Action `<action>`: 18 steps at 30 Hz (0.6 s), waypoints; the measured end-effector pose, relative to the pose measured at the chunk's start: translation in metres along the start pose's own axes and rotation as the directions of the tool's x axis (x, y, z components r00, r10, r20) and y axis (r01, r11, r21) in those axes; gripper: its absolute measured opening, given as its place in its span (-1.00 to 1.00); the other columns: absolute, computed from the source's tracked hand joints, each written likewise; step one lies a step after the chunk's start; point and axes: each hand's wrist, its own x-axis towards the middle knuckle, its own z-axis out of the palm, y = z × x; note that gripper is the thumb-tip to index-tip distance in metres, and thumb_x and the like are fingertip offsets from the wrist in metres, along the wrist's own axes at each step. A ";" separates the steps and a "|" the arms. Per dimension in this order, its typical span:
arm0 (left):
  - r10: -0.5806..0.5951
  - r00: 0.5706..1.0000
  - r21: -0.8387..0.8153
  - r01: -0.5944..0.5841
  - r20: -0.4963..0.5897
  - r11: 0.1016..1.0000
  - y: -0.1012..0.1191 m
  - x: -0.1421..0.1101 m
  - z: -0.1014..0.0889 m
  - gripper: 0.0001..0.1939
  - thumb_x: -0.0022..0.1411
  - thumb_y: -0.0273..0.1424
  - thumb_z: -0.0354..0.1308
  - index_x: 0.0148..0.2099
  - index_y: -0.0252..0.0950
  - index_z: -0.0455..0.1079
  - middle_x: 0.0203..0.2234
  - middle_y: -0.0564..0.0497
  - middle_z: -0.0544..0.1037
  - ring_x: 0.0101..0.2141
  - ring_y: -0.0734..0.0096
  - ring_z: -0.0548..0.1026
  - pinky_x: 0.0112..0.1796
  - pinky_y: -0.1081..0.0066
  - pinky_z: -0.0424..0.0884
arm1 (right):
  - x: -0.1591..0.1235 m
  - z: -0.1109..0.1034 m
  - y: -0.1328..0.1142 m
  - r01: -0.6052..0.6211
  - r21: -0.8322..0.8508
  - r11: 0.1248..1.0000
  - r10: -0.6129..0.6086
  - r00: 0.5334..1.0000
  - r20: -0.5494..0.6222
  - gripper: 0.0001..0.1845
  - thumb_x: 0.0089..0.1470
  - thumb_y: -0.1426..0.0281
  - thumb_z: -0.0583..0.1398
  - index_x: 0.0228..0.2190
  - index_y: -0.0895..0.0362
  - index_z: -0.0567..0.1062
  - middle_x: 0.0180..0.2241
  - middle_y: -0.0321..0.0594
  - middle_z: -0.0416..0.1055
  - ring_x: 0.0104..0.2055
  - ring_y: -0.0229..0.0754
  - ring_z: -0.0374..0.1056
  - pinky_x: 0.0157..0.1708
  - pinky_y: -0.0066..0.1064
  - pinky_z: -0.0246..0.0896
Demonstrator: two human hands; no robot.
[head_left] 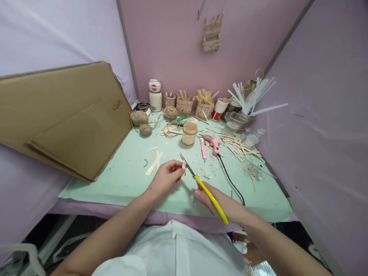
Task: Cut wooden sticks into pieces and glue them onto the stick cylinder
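My left hand [170, 173] pinches a short, pale wooden strip [183, 168], held upright just above the table. In my right hand [214, 197] are scissors [211, 199] with yellow handles, gripped from below. Their metal blades point up and to the left, close beside the strip; I cannot tell whether they touch it. Left of my left hand, two pale wooden strips [155, 163] lie crossed on the table. A small round wooden cup [189, 134] with a rim band stands beyond my hands.
A pink glue gun [215, 145] with a black cord and a pink utility knife [203, 149] lie right of the cup. Loose wooden sticks [240, 145] spread at the right. Twine balls [139, 117] and filled baskets [204, 109] line the back. Large cardboard [71, 122] leans at left.
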 end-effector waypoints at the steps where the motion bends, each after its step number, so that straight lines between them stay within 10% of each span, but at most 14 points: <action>1: -0.001 1.000 -0.002 0.001 0.003 1.000 0.000 0.000 0.000 -0.82 -0.01 -0.32 0.16 -0.37 -0.33 0.36 -0.63 0.13 0.35 -0.59 0.59 0.23 -0.52 0.53 0.16 | 0.000 0.000 0.000 -0.004 -0.001 1.000 0.004 1.000 0.001 -0.54 0.07 -0.05 0.01 -0.45 0.11 0.21 -0.53 -0.38 0.09 -0.50 -0.30 0.01 -0.51 -0.44 -0.01; 18: -0.023 1.000 -0.031 0.024 0.002 0.999 -0.003 0.000 -0.002 -0.79 -0.01 -0.29 0.18 -0.39 -0.34 0.34 -0.62 0.13 0.34 -0.60 0.61 0.23 -0.52 0.54 0.17 | 0.004 0.000 -0.006 -0.016 -0.013 1.000 0.017 0.998 0.058 -0.53 0.08 -0.07 -0.02 -0.50 0.09 0.16 -0.61 -0.42 0.07 -0.56 -0.33 -0.03 -0.57 -0.46 -0.07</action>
